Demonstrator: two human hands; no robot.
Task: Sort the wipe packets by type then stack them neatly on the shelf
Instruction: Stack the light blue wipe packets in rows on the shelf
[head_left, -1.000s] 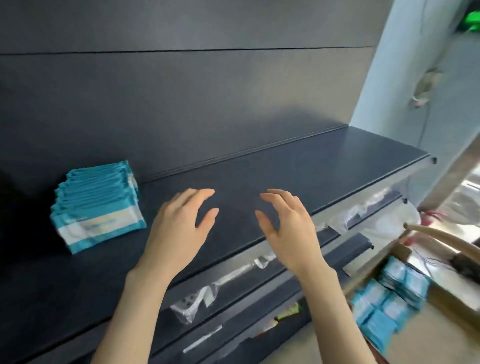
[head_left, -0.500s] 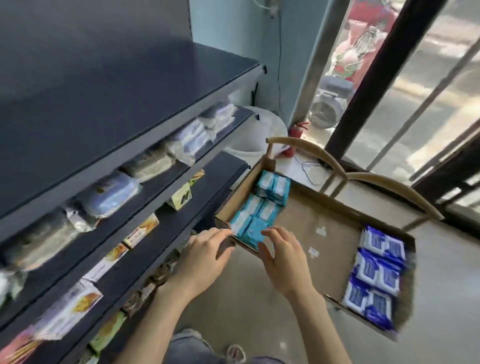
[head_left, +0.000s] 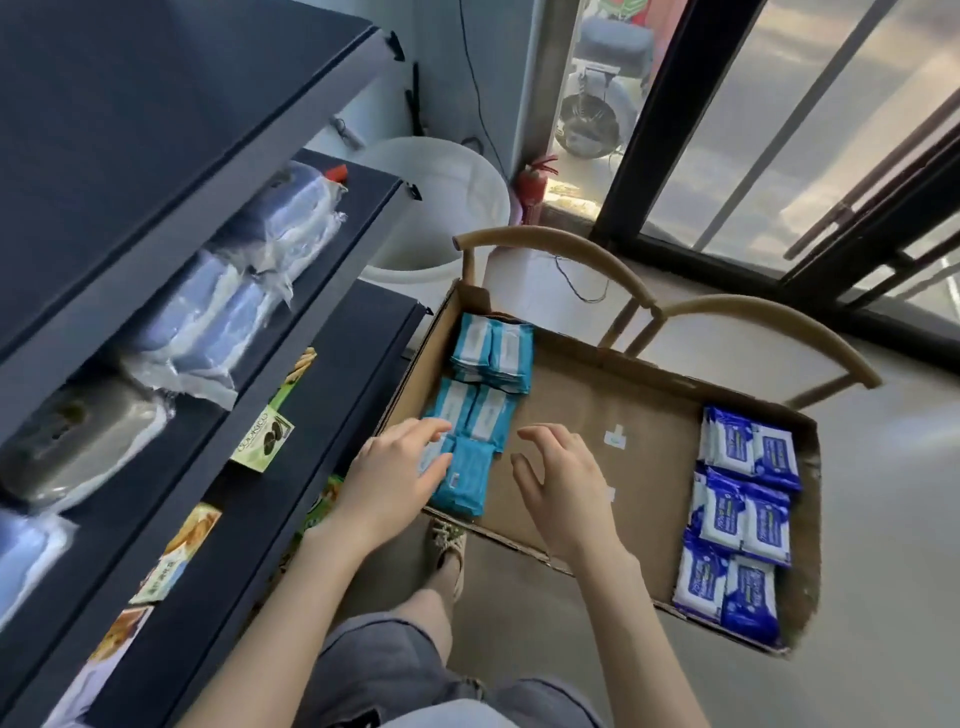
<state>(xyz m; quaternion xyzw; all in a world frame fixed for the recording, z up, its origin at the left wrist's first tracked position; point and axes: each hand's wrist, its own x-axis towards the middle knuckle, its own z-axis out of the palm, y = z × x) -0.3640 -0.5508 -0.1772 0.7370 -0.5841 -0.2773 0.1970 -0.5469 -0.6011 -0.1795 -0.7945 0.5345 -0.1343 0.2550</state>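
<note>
Teal wipe packets are stacked in rows along the left wall of the cardboard box, and dark blue wipe packets are lined along its right wall. The left hand is laid on the teal wipe packets at the near left corner, fingers spread and relaxed, nothing pinched. The right hand is held above the bare box floor just beside them, fingers apart and loosely curled, nothing held. The dark shelf is seen at the left.
</note>
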